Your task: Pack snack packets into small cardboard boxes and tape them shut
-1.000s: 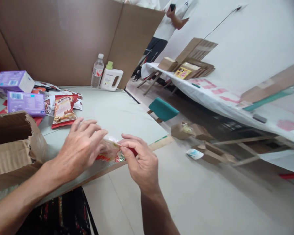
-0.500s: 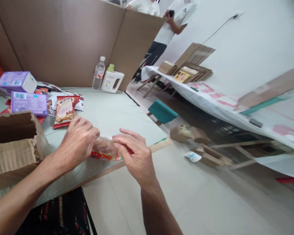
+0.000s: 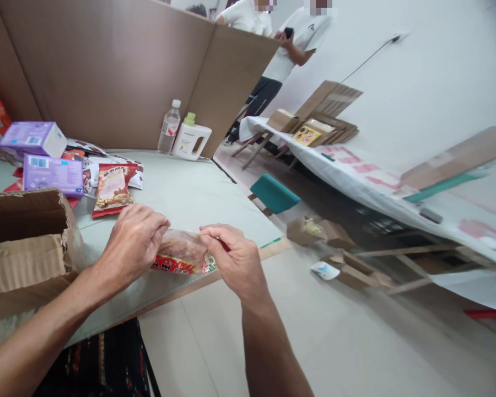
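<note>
A clear snack packet [image 3: 182,249] with red and yellow print lies stretched between my hands, above the table's front edge. My left hand [image 3: 138,237] has its fingers curled shut on the packet's left end. At the other end my right hand [image 3: 231,253] pinches the plastic between thumb and fingers. Just beyond my left hand rests a red and beige snack bag [image 3: 114,188]. An open cardboard box [image 3: 22,267] stands to the left, close to my left forearm.
Purple tissue packs [image 3: 53,175] and white-brown packets lie at the left. A water bottle [image 3: 169,128] and a white jug [image 3: 192,138] stand by the cardboard partition [image 3: 107,71]. Two people are behind it. A teal chair [image 3: 275,193] and a long covered table [image 3: 355,171] are at right.
My right hand's fingers have closed from a looser, spread pose into a pinch on the packet's right end. More of the packet's print shows. The view has shifted slightly.
</note>
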`<state>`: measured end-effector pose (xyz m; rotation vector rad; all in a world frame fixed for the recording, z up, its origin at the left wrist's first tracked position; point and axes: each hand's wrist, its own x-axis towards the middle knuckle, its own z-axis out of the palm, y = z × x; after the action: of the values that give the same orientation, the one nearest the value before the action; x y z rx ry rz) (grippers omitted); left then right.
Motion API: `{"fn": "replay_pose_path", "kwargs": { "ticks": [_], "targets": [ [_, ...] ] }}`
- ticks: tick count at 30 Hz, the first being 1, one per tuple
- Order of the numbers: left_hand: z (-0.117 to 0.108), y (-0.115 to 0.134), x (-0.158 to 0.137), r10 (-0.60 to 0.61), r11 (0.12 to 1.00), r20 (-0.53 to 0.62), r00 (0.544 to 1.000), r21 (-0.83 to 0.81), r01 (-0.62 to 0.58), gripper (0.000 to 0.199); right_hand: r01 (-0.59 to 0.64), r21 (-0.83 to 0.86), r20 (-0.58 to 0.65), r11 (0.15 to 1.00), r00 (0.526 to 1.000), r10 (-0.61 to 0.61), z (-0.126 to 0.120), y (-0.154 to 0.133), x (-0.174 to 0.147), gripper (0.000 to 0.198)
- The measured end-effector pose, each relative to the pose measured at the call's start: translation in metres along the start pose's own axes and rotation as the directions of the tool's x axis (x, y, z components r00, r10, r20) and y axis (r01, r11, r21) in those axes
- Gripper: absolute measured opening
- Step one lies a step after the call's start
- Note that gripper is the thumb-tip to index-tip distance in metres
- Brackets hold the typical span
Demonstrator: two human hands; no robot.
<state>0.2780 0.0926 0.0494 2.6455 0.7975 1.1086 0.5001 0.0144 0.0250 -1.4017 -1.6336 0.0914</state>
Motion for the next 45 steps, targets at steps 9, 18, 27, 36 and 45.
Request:
{"fn": "replay_pose_path", "kwargs": {
  "ticks": [9,18,27,36,45],
  "targets": [
    [0.007,-0.001,-0.010,-0.129,0.983,-0.091,0.987,-0.142,0.116,0.024,-0.047,0.064,-0.016,0.997,0.999,0.048,0.002,0.002,-0.001,0.018],
    [-0.002,-0.001,-0.014,-0.252,0.937,-0.086,0.964,-0.270,0.221,0.033,-0.138,0.059,-0.075,0.989,0.987,0.143,0.006,0.009,-0.005,0.020],
    [0.012,-0.007,-0.016,-0.248,0.933,-0.079,0.966,-0.288,0.216,0.028,-0.121,0.059,-0.042,0.991,0.991,0.123,0.008,0.007,-0.004,0.019],
    [0.012,-0.011,-0.017,-0.242,0.948,-0.102,0.965,-0.239,0.213,0.031,-0.077,0.065,-0.019,0.995,0.997,0.078,-0.007,-0.002,-0.005,0.021],
    [0.022,-0.007,-0.019,-0.127,0.987,-0.208,0.970,-0.120,0.103,0.032,0.029,-0.286,0.277,0.958,0.959,0.054,0.006,-0.008,0.012,0.027]
  ]
}}
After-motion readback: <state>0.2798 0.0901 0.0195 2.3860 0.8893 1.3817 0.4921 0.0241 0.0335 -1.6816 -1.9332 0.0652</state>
